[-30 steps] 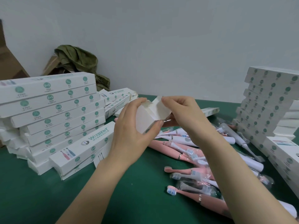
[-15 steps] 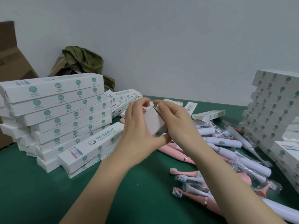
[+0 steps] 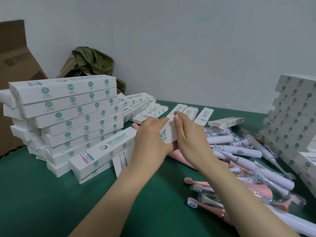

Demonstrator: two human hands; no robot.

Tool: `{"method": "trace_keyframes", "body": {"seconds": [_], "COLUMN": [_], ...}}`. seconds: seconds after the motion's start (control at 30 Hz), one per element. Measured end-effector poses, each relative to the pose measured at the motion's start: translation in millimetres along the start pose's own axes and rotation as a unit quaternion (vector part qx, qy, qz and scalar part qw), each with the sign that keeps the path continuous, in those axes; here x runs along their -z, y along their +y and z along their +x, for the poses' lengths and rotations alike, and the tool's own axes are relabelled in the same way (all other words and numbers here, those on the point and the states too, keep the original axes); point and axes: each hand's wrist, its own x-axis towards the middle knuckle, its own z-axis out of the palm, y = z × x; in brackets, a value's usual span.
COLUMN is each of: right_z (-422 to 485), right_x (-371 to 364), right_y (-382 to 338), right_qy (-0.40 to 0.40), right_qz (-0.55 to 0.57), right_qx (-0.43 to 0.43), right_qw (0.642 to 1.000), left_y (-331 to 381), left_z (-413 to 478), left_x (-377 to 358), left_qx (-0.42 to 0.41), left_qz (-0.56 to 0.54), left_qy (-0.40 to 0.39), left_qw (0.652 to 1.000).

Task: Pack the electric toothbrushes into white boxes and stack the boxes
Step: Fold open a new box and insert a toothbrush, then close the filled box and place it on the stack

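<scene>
I hold one white toothbrush box (image 3: 168,133) with green lettering between both hands, above the green table (image 3: 42,194). My left hand (image 3: 151,134) grips its left side from below. My right hand (image 3: 189,135) lies along its right side, the fingertips at its far end. The box's ends are mostly hidden by my fingers. A tall stack of packed white boxes (image 3: 68,115) stands at the left. Loose pink and white electric toothbrushes (image 3: 242,161) lie in a heap at the right, several in clear bags.
Flat unfolded boxes (image 3: 204,115) lie behind my hands. A second stack of boxes (image 3: 294,117) rises at the right edge. A brown carton (image 3: 15,53) and a green cloth (image 3: 94,62) sit against the wall at the back left.
The end flap that stood open a second ago is now closed. Both hands lowered the box and turned it so its printed side faces me; the view tilted down.
</scene>
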Motion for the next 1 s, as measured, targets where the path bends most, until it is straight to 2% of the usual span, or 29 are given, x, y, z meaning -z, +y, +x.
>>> {"method": "trace_keyframes", "body": {"seconds": [0.17,0.33,0.43,0.5,0.63,0.73,0.87,1.0], "right_z": [-4.8,4.8,8.0,9.8,3.3,-1.5,-3.0,-7.1], "right_x": [-15.4,1.2,1.1,-0.1,-8.5,-14.4,-15.8,-15.9], "right_y": [3.9,8.6,7.4,9.5,23.4,30.3,30.1,30.3], "right_qy": [0.067,0.023,0.026,0.027,-0.049,-0.089,-0.121,-0.163], "right_qz": [0.025,0.137,0.257,0.28,0.13,0.013,-0.097,-0.14], "right_qx": [-0.067,-0.112,-0.206,-0.265,-0.28,-0.25,-0.21,-0.184], "right_qw": [0.995,0.984,0.944,0.922,0.95,0.964,0.965,0.959], "left_y": [-2.1,1.4,-2.7,-11.8,-32.1,-47.8,-68.1,-72.3], "left_z": [-4.1,-3.0,13.9,31.1,53.1,51.0,42.3,33.5], "left_x": [-8.1,-3.9,14.4,33.6,58.1,59.3,56.7,52.5], "left_qx": [-0.028,-0.044,-0.012,0.037,0.15,0.188,0.204,0.17], "left_qz": [0.008,0.154,0.231,0.299,0.372,0.386,0.396,0.4], "left_qy": [-0.014,-0.065,-0.096,-0.112,-0.186,-0.235,-0.244,-0.216], "left_qw": [0.999,0.985,0.968,0.947,0.897,0.872,0.862,0.874]}}
